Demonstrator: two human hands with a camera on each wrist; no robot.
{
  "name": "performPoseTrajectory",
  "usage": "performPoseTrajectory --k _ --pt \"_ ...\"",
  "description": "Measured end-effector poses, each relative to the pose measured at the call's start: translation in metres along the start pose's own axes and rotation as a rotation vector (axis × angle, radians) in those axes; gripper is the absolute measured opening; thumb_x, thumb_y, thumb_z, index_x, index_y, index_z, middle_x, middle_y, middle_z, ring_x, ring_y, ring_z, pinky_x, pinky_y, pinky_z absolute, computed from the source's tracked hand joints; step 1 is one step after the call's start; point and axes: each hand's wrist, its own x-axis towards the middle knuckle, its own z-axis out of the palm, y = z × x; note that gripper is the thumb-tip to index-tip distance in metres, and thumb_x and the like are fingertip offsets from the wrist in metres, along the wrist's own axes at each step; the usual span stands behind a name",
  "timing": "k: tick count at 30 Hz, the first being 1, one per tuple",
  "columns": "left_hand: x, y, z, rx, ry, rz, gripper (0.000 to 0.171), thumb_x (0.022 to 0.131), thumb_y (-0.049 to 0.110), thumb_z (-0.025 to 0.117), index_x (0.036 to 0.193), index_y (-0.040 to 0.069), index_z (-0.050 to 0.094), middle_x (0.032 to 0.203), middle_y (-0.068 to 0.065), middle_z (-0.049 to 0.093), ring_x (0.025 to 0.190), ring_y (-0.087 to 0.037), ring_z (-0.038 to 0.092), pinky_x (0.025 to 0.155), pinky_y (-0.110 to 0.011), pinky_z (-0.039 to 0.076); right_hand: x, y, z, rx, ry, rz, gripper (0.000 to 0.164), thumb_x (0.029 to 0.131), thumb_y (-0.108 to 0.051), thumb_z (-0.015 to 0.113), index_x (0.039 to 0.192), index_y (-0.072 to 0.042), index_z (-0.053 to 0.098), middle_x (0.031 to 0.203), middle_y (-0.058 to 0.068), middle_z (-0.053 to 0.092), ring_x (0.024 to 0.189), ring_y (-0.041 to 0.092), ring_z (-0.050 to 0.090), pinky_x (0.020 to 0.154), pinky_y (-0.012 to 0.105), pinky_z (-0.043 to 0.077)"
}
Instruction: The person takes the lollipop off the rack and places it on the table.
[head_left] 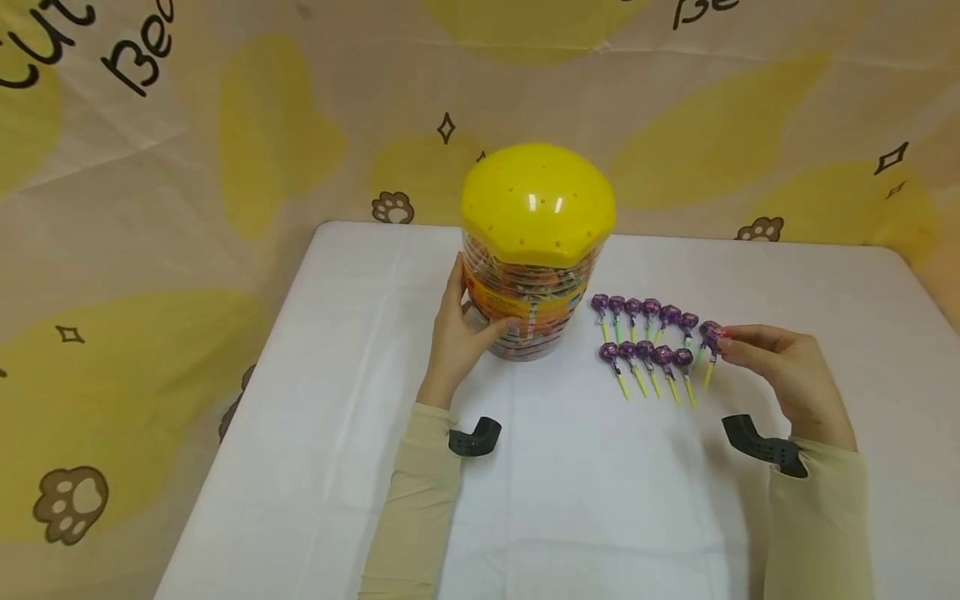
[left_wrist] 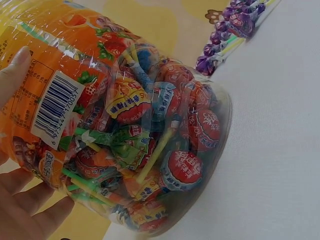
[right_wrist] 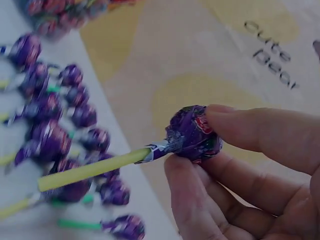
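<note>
A clear plastic jar (head_left: 528, 304) with a yellow lid (head_left: 536, 204) stands at the back of the table, full of wrapped lollipops. My left hand (head_left: 459, 342) grips its left side, the thumb across the front label and the fingers round the far side. In the left wrist view a barcode (left_wrist: 57, 107) shows on the orange label. My right hand (head_left: 798, 375) pinches a purple-wrapped lollipop (right_wrist: 187, 132) by its head, thumb and fingertips on the wrapper. Its yellow stick points away from the hand. This lollipop is at the right end of two rows of purple lollipops (head_left: 651, 307).
The rows lie on a white-covered table (head_left: 585, 492), right of the jar, with yellow and green sticks towards me. A patterned cloth backdrop (head_left: 360, 100) rises behind the table and along its left side. Each wrist carries a black mount (head_left: 476, 437).
</note>
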Motion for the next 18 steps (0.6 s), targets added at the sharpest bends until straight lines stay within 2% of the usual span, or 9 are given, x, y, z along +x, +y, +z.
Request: performPoseTrajectory --k 2,5,7,13,16,18 --pt "0.000 0.001 -0.001 -0.001 0.002 0.003 0.105 0.076 0.021 0.080 0.153 0.016 0.009 0.156 -0.004 0.017 0.140 -0.020 0.023 0.109 -0.039 0.033 0.002 0.009 -0.005 -0.073 -0.014 0.057 0.010 0.090 -0.015 0.065 0.094 -0.020 0.073 0.085 -0.017 0.068 0.078 0.001 0.063 0.070 0.008 0.045" --pt "0.000 0.001 -0.001 -0.001 0.001 0.000 0.105 0.076 0.022 0.080 0.153 0.017 0.008 0.156 -0.004 0.018 0.140 -0.020 0.023 0.109 -0.038 0.033 0.006 0.021 -0.009 -0.113 -0.027 0.116 0.007 0.090 -0.020 0.065 0.093 -0.020 0.072 0.084 -0.017 0.067 0.078 0.000 0.063 0.070 0.008 0.047" --pt "0.000 0.001 -0.001 -0.003 0.003 0.000 0.105 0.077 0.022 0.080 0.153 0.016 0.008 0.156 -0.005 0.018 0.140 -0.021 0.024 0.109 -0.038 0.033 0.008 0.028 -0.010 -0.135 -0.031 0.150 0.012 0.090 -0.023 0.066 0.097 -0.015 0.072 0.084 -0.017 0.067 0.079 -0.001 0.063 0.070 0.009 0.049" --pt "-0.001 0.002 -0.002 -0.009 0.001 0.001 0.104 0.077 0.022 0.079 0.153 0.016 0.008 0.156 -0.006 0.017 0.140 -0.021 0.023 0.110 -0.039 0.032 0.012 0.041 -0.008 -0.264 -0.019 0.244 0.056 0.087 -0.038 0.067 0.117 0.010 0.061 0.082 -0.021 0.063 0.079 -0.005 0.057 0.068 0.010 0.048" --pt "-0.001 0.002 -0.001 -0.011 -0.001 -0.005 0.105 0.077 0.022 0.080 0.153 0.017 0.008 0.156 -0.005 0.017 0.140 -0.021 0.023 0.110 -0.039 0.032 0.012 0.043 -0.008 -0.272 -0.015 0.272 0.061 0.087 -0.040 0.066 0.119 0.012 0.058 0.080 -0.020 0.063 0.077 -0.006 0.058 0.067 0.009 0.046" --pt "-0.001 0.002 -0.001 -0.010 -0.002 -0.008 0.105 0.077 0.022 0.080 0.153 0.017 0.008 0.156 -0.005 0.017 0.140 -0.021 0.023 0.110 -0.039 0.032 0.012 0.044 -0.008 -0.241 -0.013 0.273 0.058 0.087 -0.038 0.067 0.116 0.012 0.060 0.080 -0.018 0.065 0.076 -0.005 0.061 0.066 0.008 0.047"
